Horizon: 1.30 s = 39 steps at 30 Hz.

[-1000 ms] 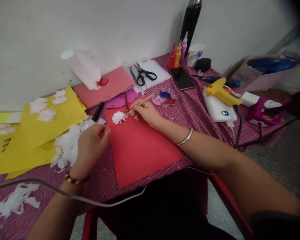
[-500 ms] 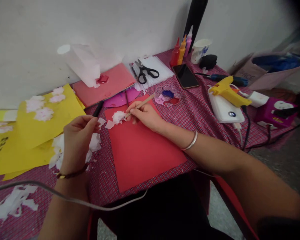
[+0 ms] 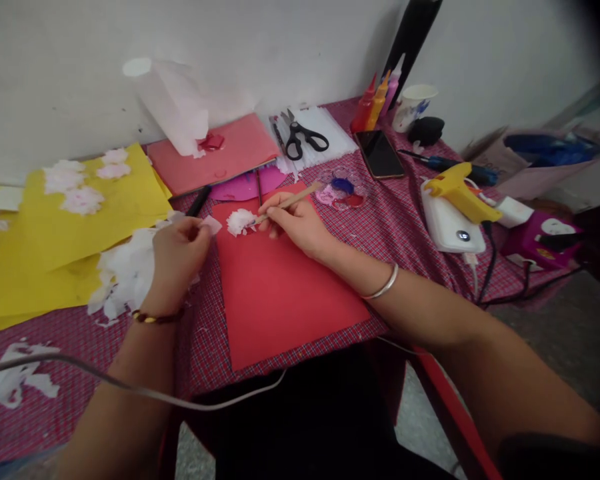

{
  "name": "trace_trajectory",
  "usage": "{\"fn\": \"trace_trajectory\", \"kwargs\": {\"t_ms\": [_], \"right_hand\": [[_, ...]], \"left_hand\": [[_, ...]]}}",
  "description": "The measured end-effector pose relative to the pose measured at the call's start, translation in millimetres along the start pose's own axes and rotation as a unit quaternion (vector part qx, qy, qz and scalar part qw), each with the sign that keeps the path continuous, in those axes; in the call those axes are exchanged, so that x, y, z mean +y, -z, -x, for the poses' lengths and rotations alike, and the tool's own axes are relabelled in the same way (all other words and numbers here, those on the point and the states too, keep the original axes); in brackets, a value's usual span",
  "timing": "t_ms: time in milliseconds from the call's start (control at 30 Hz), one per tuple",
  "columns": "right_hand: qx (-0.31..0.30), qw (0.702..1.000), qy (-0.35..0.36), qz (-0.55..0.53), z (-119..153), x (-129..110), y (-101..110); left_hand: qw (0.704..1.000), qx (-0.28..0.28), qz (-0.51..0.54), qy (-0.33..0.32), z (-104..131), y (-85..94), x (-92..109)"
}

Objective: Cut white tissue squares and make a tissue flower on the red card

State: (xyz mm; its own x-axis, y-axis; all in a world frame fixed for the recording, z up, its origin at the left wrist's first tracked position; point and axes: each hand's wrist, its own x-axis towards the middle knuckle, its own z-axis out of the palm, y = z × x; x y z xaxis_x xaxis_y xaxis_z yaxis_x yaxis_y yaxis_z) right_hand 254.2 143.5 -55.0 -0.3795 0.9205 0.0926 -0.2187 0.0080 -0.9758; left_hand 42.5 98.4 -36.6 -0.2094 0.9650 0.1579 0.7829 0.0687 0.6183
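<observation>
A red sheet point(image 3: 290, 300) lies on the checked tablecloth in front of me. Near its top left corner sits a cluster of white paper pieces point(image 3: 241, 222). My right hand point(image 3: 300, 223) is closed around a thin wooden stick point(image 3: 300, 197), whose lower tip touches the right side of the cluster. My left hand point(image 3: 180, 257) pinches a small pale paper piece point(image 3: 212, 225) between thumb and fingers, just left of the red sheet. Under and behind the left hand lies a heap of white paper scraps point(image 3: 125, 270).
Yellow sheets point(image 3: 80, 233) with paper flowers lie left. Behind are scissors point(image 3: 303, 137), a palette point(image 3: 341, 189) and a phone point(image 3: 379, 154). A yellow glue gun point(image 3: 460, 192) rests on a white power bank point(image 3: 447, 227) at right. A cable point(image 3: 145, 393) crosses my left forearm.
My left hand has moved closer to the cluster with its paper piece. The pale piece beside the cluster's lower left no longer shows there. The whole view has shifted slightly.
</observation>
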Motion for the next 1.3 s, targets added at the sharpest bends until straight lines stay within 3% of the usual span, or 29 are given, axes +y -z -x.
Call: {"fn": "trace_trajectory", "kwargs": {"t_ms": [33, 100, 167, 333, 567, 733, 800, 967, 1167, 1300], "right_hand": [[-0.004, 1.000, 0.003, -0.001, 1, -1, -1], [-0.016, 1.000, 0.008, 0.001, 4, -4, -3], [-0.031, 0.999, 0.013, 0.005, 6, -5, -6], [-0.049, 0.998, 0.032, 0.019, 5, 0, -7], [-0.072, 0.994, 0.079, 0.020, 1, 11, -4], [-0.072, 0.994, 0.076, 0.015, 0, 13, -3], [-0.064, 0.996, 0.061, 0.001, -1, 13, -3], [-0.035, 0.996, 0.010, -0.079, 1, 8, -3], [-0.026, 0.988, -0.074, -0.135, 8, 0, -12], [0.004, 0.989, -0.074, -0.129, 7, 2, -13]], "left_hand": [[0.994, -0.007, 0.094, 0.048, 1, 0.5, 3], [0.956, -0.050, 0.262, 0.121, 5, -1.0, 10], [0.920, -0.094, 0.348, 0.155, 8, -5.1, 17], [0.903, -0.127, 0.376, 0.163, 13, -13.3, 25], [0.899, -0.114, 0.395, 0.153, 13, -16.2, 22], [0.900, -0.108, 0.403, 0.129, 14, -16.5, 21], [0.883, -0.122, 0.437, 0.123, 12, -14.6, 20], [0.791, -0.184, 0.561, 0.158, 8, -10.1, 15], [0.796, -0.118, 0.586, 0.091, 17, -14.1, 21], [0.845, -0.083, 0.527, 0.033, 23, -19.1, 26]]}}
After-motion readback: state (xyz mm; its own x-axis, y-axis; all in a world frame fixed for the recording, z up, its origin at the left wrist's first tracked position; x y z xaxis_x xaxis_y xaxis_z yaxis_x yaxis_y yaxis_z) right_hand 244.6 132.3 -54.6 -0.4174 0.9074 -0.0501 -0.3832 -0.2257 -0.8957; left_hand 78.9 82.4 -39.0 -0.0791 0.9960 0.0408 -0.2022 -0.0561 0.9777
